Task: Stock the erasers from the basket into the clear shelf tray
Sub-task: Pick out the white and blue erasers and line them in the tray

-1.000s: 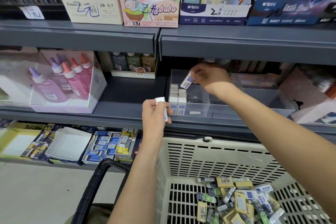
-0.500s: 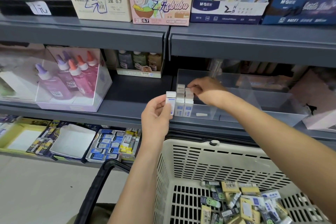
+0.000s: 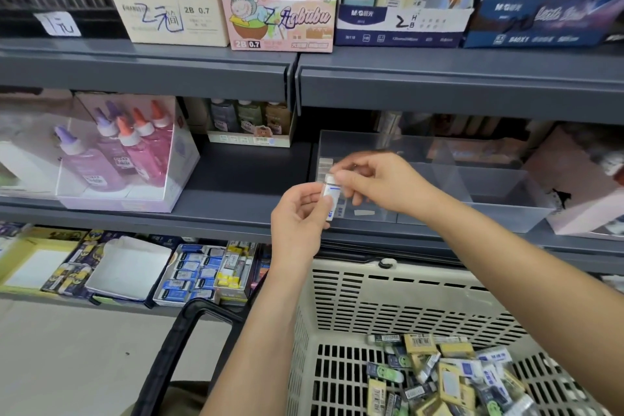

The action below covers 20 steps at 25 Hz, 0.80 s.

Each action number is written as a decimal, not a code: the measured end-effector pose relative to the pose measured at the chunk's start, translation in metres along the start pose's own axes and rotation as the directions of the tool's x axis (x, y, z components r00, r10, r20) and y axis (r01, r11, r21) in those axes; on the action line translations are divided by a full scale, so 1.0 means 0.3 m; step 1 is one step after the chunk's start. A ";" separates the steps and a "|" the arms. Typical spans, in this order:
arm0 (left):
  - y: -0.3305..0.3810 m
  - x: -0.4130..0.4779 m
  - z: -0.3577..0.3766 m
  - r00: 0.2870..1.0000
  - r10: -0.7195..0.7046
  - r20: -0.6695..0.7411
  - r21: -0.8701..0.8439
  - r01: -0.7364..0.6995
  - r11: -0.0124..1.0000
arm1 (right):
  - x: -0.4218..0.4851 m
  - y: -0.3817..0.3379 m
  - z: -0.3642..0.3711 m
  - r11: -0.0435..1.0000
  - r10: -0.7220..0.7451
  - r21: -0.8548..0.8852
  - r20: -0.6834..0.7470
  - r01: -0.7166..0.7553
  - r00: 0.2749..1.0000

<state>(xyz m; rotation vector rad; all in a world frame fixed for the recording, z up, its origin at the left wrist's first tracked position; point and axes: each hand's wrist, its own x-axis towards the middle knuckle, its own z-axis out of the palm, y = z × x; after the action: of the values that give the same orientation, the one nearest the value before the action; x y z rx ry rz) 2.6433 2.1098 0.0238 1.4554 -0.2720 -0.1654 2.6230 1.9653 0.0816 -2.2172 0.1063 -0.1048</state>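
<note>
My left hand [image 3: 297, 219] holds a white eraser with a blue band [image 3: 331, 196] upright, just in front of the left front corner of the clear shelf tray [image 3: 489, 184]. My right hand [image 3: 381, 182] reaches over from the right, and its fingertips pinch the top of the same eraser. A short row of white erasers [image 3: 325, 166] stands inside the tray against its left wall, partly hidden by my hands. Below, the beige slotted basket [image 3: 405, 268] holds a loose pile of several wrapped erasers [image 3: 445, 378] in its right part.
A clear box of glue bottles [image 3: 128, 152] stands to the left on the same shelf. The upper shelf's edge [image 3: 439, 88] overhangs the tray. A pink box [image 3: 574, 186] borders the tray's right side. The basket's black handle [image 3: 175, 348] hangs at left, and stationery boxes [image 3: 202, 275] fill the lower shelf.
My right hand set its eraser into the tray's row, then drew back to the eraser in my left hand. My left hand lifted that eraser up and rightward to the tray's corner.
</note>
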 end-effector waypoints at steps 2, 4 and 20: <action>0.002 -0.005 0.007 0.998 0.059 0.021 0.033 -0.059 0.998 | -0.001 0.003 -0.002 0.999 0.029 0.014 -0.004 -0.029 1.000; 0.003 -0.012 0.013 0.996 0.083 0.044 0.025 -0.084 0.996 | 0.002 0.011 -0.010 0.998 0.059 0.027 -0.008 -0.059 0.998; 0.026 0.110 0.058 0.989 0.056 0.135 0.766 -0.140 0.627 | 0.114 0.099 -0.097 0.980 0.184 0.147 -0.388 -0.136 0.903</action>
<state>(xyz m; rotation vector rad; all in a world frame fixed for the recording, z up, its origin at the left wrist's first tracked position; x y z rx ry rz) 2.6695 2.0848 0.0358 2.3046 -0.5519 -0.0188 2.6526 1.9205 0.0769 -2.0324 0.4959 -0.4628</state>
